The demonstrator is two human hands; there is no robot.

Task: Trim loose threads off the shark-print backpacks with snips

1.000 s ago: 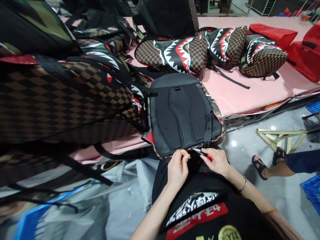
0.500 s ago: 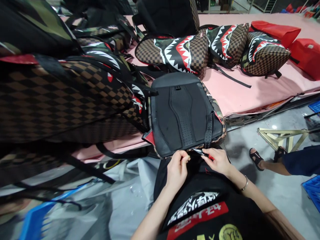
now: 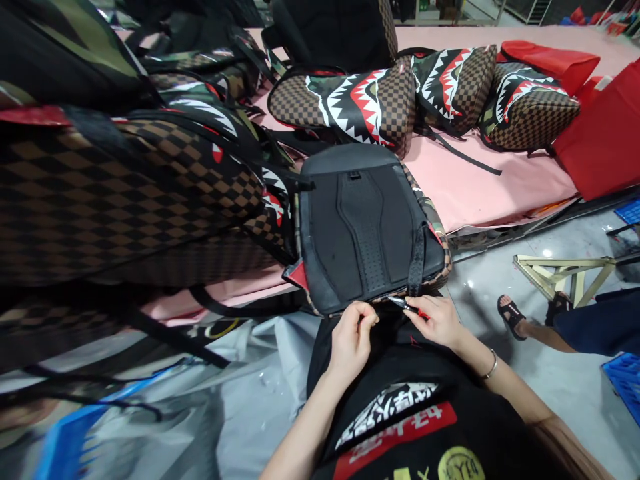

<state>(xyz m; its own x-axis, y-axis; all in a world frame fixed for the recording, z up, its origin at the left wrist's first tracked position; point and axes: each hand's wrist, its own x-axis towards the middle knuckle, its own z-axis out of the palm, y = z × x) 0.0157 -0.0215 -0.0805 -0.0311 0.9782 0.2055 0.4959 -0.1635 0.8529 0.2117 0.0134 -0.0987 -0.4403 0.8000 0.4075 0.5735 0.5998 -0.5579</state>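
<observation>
A black-backed backpack (image 3: pixel 330 227) with checkered brown edges lies on the table edge in front of my body, padded back panel facing up. Near its closest edge my right hand (image 3: pixel 439 323) is closed around small thread snips (image 3: pixel 399 303) with red on the handle. Their pointed metal tips reach toward the checkered piping. Just left of the tips, my left hand (image 3: pixel 351 339) is pinched shut by the same edge; whatever its fingertips hold is too small to make out. A black strap (image 3: pixel 416 261) lies over the right side of the backpack.
Stacked checkered bags (image 3: pixel 125 200) rise close on the left. Several shark-mouth bags (image 3: pixel 360 107) line the pink tabletop (image 3: pixel 450 180) behind. Red fabric (image 3: pixel 603 137) hangs at the right table edge. A person's sandaled foot (image 3: pixel 511 317) and a metal frame (image 3: pixel 565 270) are on the right.
The red fabric at the far right has shifted forward and now hangs over the table edge. My left hand has drawn slightly left; the right hand with the snips stays nearly in place.
</observation>
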